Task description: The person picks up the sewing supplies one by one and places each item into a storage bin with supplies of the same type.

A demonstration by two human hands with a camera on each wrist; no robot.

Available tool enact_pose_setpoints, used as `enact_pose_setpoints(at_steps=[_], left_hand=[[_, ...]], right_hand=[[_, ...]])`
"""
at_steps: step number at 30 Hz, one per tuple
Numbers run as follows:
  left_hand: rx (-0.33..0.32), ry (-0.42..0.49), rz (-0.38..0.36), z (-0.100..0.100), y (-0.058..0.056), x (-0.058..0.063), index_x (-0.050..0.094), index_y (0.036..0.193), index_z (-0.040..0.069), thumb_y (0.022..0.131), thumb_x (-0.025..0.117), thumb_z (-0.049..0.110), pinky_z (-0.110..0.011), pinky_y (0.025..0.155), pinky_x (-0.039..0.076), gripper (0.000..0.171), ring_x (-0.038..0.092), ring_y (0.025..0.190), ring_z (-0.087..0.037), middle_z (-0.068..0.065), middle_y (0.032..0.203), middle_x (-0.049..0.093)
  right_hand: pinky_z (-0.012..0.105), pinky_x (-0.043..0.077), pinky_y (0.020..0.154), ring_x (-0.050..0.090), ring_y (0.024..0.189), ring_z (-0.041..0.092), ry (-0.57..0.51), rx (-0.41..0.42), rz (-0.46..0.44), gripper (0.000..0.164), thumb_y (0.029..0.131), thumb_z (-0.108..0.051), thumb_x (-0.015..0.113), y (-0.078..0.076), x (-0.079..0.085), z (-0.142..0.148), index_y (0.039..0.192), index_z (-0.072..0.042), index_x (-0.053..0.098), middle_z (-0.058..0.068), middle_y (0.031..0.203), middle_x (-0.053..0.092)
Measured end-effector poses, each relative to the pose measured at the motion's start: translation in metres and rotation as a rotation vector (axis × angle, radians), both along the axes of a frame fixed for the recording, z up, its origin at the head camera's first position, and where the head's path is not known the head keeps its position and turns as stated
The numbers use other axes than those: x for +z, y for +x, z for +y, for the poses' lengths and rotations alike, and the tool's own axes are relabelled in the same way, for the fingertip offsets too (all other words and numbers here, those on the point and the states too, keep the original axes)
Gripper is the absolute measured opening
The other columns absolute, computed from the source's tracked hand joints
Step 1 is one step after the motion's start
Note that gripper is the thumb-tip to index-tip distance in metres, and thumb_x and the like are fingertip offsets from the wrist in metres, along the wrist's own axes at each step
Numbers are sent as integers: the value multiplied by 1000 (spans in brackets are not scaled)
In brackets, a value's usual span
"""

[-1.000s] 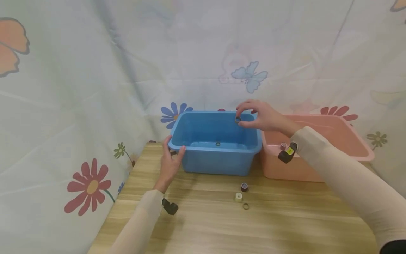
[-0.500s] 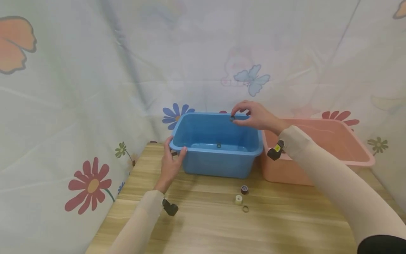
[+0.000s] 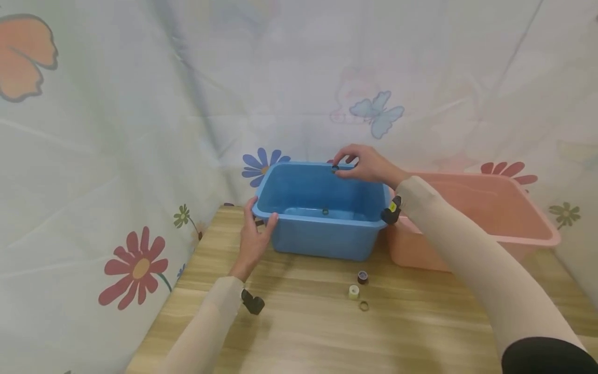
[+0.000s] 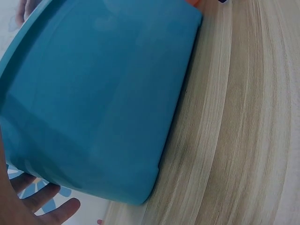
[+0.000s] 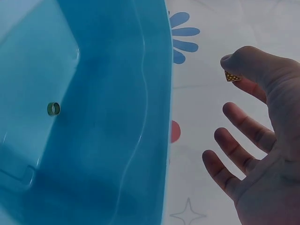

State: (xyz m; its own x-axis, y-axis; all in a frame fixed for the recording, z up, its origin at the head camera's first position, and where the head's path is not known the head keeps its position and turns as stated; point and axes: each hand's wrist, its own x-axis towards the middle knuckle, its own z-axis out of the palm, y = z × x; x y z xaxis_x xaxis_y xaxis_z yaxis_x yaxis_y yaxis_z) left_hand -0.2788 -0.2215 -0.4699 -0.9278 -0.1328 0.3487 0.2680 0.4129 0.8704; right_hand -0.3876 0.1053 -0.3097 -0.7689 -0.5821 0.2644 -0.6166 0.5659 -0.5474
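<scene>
My right hand [image 3: 369,165] pinches a small gold-patterned ring [image 5: 232,76], like a narrow tape roll, between thumb and index finger. In the head view it appears over the back of the blue tub [image 3: 322,241]; the right wrist view sets it beyond the rim, the other fingers spread. My left hand [image 3: 254,241] holds the tub's near left corner, thumb at the front and fingers around the side. Inside the tub lies a similar greenish ring [image 5: 54,108]. On the table before it are a dark roll [image 3: 362,277], a white roll [image 3: 353,292] and a thin ring [image 3: 364,306].
A pink tub [image 3: 420,254] stands right of the blue one, partly covered by my right forearm. Behind both hangs a curtain [image 3: 299,78] printed with flowers and butterflies. Wood-grain table [image 3: 303,322] runs toward me.
My right hand has moved left along the back of the blue tub, still pinching the ring. The left hand keeps its hold on the corner. The head view has shifted slightly.
</scene>
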Motion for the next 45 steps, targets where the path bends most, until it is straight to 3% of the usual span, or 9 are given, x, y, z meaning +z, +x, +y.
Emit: enact_pose_setpoints(at_steps=[11,19,29,45], left_hand=[[9,-1,37,-3,5,0,22,159,31,99,63,52,-58,99,49,76,54,127,-32,-10,157,42],[6,11,17,-3,9,1,22,159,31,99,62,53,-55,98,50,75,56,123,-33,-12,155,44],[7,-3,27,-4,7,0,22,159,31,100,63,50,-53,94,52,75,58,119,-35,-15,155,44],[8,0,14,-5,7,-1,22,158,35,99,64,50,-52,94,52,74,60,118,-33,-13,154,46]], right_hand=[[47,52,95,58,118,34,-15,-5,-43,27,92,-27,78,-6,-11,-21,116,-16,73,4,125,66],[49,50,98,58,116,31,14,-3,-34,24,92,-24,78,-11,-17,-27,113,-13,73,7,123,66],[49,51,97,58,119,38,18,-12,-41,23,92,-24,78,-15,-22,-31,112,-14,73,8,125,64],[49,52,96,58,119,36,26,-33,-46,26,92,-22,78,-17,-24,-33,115,-13,71,8,126,64]])
